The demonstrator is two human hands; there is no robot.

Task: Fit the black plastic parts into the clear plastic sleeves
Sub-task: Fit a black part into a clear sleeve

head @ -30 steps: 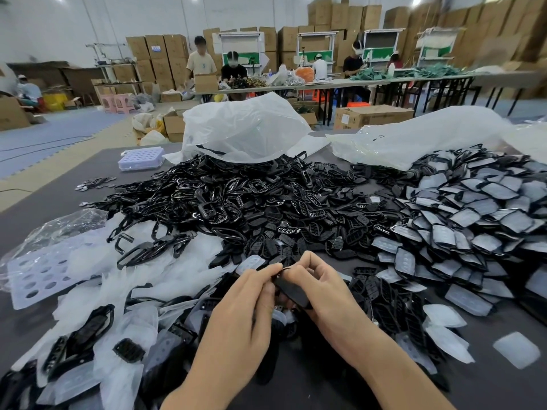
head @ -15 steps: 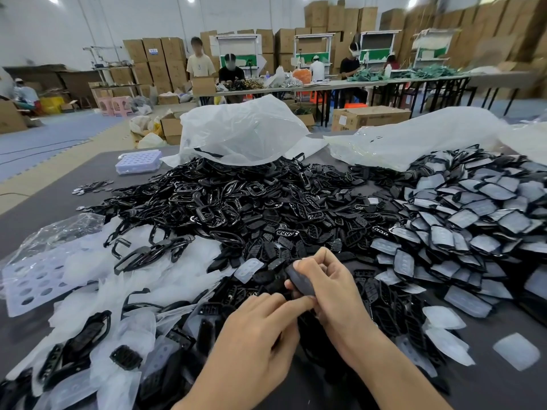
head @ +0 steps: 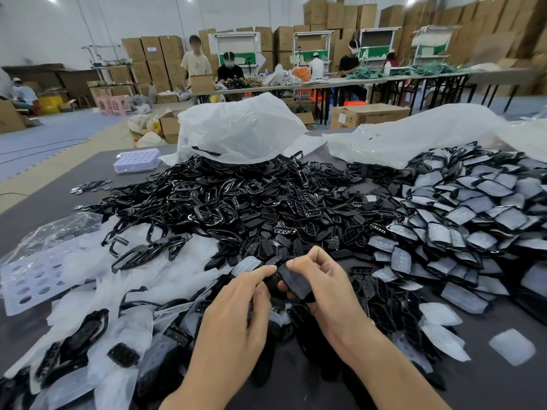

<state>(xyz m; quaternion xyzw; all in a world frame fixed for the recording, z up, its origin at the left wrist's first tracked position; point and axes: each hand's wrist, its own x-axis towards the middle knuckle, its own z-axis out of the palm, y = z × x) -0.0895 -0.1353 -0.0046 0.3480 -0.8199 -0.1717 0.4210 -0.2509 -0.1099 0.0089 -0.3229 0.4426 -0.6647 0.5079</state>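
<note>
Just in front of the heap of loose black parts (head: pixel 236 208), at its near edge, shows two bare hands meeting above a dark table (head: pixel 503 386). Grips one black part (head: pixel 296 281) in the right hand (head: pixel 325 291), with fingers curled over its top edge and the thumb underneath, its flat face tilted up toward the camera. Pinches the left end of the same piece between forefinger and thumb of the left hand (head: pixel 236 315), the other fingers loosely bent. Cannot tell whether a sleeve already covers the piece, though its face looks dull and greyish.

Left of the heap, shows a drift of clear sleeves (head: pixel 97 261), milky and crumpled, with several black frames lying on top, and beyond that a pale perforated sheet (head: pixel 26 279). Right of the heap, touching it, shows a broad pile of sleeved parts (head: pixel 458 217), flat and overlapping like shingles. Behind the heap, shows a crumpled white plastic bag (head: pixel 236 128) with its mouth open onto the parts, and a second bag (head: pixel 414 134) lying behind the sleeved pile. Behind the heap to the left, shows a small lilac tray (head: pixel 137 161). Well beyond the heap, shows workers (head: pixel 233 66) at long tables before stacked cardboard boxes.
</note>
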